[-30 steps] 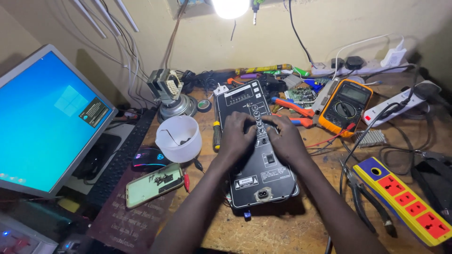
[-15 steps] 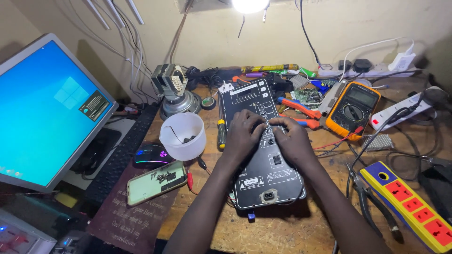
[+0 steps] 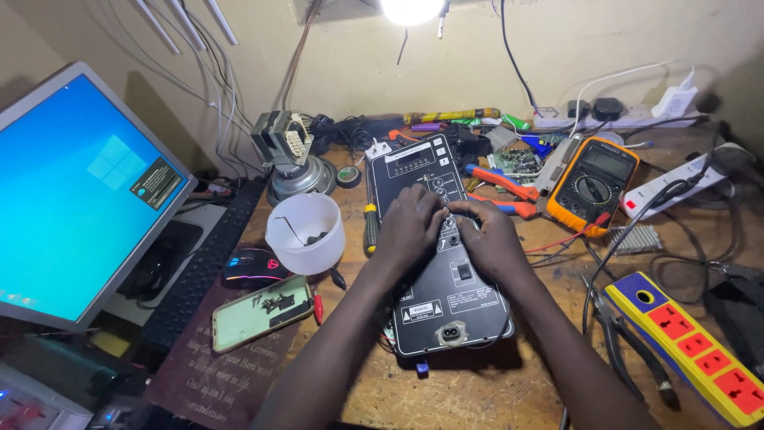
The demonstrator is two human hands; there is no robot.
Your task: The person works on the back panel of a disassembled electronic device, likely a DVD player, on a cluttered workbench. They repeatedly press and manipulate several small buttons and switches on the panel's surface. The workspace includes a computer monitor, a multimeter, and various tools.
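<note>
Both hands rest on a black control panel (image 3: 439, 263) that lies flat near the middle of the wooden surface (image 3: 477, 390), its long side running away from the person. The left hand (image 3: 410, 227) lies palm down on the panel's left half with its fingers curled toward the row of small knobs in the centre; the right hand (image 3: 487, 239) sits on the right half, its fingertips bent onto the same spot, so the two hands meet over the knobs. Whether the fingers pinch a knob or only press on it cannot be told, since the knuckles hide the tips. Just left of the panel lies a yellow-and-black screwdriver (image 3: 369, 229), and beside that stands a white plastic cup (image 3: 305, 232) with small parts inside. In front of the cup are a computer mouse (image 3: 253, 266) and a phone (image 3: 261, 311) lying face down with screws on its back. A lit monitor (image 3: 76, 199) fills the left side. To the right of the panel stand an orange multimeter (image 3: 593, 185) and a yellow-and-blue power strip (image 3: 688, 346).
</note>
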